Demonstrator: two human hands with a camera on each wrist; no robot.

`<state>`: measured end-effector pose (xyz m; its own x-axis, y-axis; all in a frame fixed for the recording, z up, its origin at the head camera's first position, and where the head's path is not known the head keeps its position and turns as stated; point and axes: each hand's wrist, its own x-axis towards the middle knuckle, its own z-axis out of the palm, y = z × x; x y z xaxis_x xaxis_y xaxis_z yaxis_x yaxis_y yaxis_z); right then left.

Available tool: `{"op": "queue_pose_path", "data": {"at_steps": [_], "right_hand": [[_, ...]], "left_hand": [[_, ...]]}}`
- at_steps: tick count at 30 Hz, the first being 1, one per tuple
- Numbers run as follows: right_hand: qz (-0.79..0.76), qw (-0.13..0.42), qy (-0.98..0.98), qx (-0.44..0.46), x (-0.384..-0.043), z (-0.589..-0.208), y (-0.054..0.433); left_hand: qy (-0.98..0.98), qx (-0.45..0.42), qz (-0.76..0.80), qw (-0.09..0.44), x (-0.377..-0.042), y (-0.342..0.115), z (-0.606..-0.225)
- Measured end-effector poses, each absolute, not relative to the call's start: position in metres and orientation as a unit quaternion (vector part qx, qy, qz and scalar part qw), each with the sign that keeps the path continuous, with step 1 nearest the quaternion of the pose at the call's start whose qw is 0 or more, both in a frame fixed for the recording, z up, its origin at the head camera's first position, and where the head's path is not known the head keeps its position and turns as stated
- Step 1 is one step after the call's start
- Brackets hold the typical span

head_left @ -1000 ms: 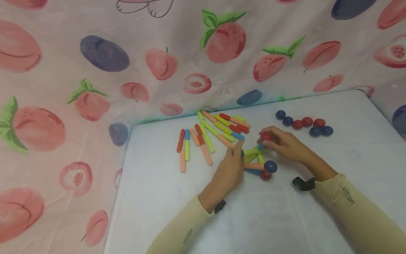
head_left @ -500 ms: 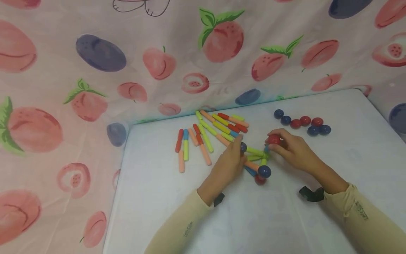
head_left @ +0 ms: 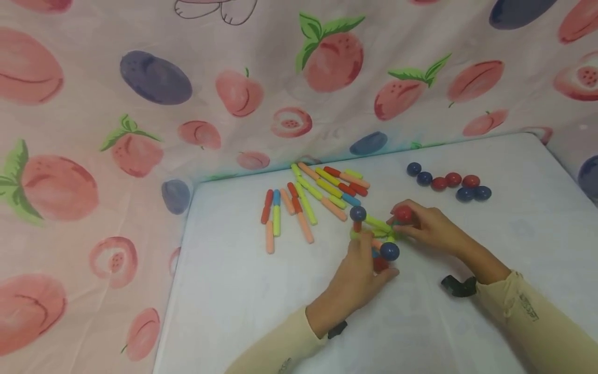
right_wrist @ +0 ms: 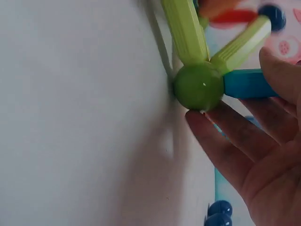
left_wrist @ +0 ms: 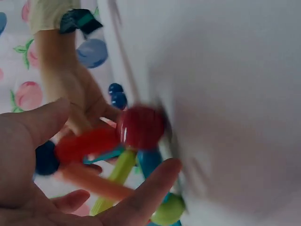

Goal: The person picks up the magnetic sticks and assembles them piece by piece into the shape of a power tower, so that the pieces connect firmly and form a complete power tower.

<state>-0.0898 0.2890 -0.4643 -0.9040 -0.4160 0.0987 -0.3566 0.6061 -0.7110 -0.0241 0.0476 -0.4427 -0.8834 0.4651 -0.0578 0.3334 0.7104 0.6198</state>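
Observation:
A toy frame of coloured rods joined by balls stands between my hands on the white table [head_left: 261,322]. My right hand [head_left: 436,228] pinches a blue rod [right_wrist: 247,83], topped by a red ball [head_left: 403,213], at the frame's right side. In the right wrist view that rod meets a green ball [right_wrist: 198,87], with my fingertips right at its underside. My left hand [head_left: 352,280] is spread around the near left part, thumb and fingers fairly straight, beside a lower red ball [left_wrist: 141,127]. One navy ball [head_left: 358,213] tops a red rod; another navy ball [head_left: 390,251] sits at the near corner.
Several loose rods [head_left: 303,221] in red, peach, yellow-green and blue lie at the back left. Loose navy and red balls [head_left: 453,179] are grouped at the back right. A fruit-print cloth [head_left: 261,47] hangs behind the table.
My left hand has slid down from the upper left of the frame towards its near side, uncovering the navy ball on the red rod. My right hand stays at the red ball and blue rod.

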Motion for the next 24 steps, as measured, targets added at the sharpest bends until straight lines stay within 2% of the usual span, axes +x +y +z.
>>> {"op": "queue_pose_path", "data": {"at_steps": [7,16,19,21,24], "right_hand": [[-0.339,-0.011,0.916,-0.217,-0.067,-0.463,0.279],[-0.348,-0.034,0.910,-0.223,-0.051,-0.460,0.272],[-0.354,-0.027,0.911,-0.209,-0.048,-0.462,0.269],[-0.357,-0.013,0.913,-0.196,-0.047,-0.462,0.267],[-0.356,0.011,0.917,-0.178,-0.047,-0.462,0.265]], "left_hand": [[0.913,0.265,0.305,0.064,-0.042,0.031,-0.453],[0.881,0.298,0.354,0.100,-0.060,0.008,-0.459],[0.881,0.268,0.361,0.145,-0.064,-0.003,-0.453],[0.895,0.218,0.354,0.164,-0.068,-0.017,-0.444],[0.938,0.130,0.290,0.137,-0.082,-0.035,-0.434]]}}
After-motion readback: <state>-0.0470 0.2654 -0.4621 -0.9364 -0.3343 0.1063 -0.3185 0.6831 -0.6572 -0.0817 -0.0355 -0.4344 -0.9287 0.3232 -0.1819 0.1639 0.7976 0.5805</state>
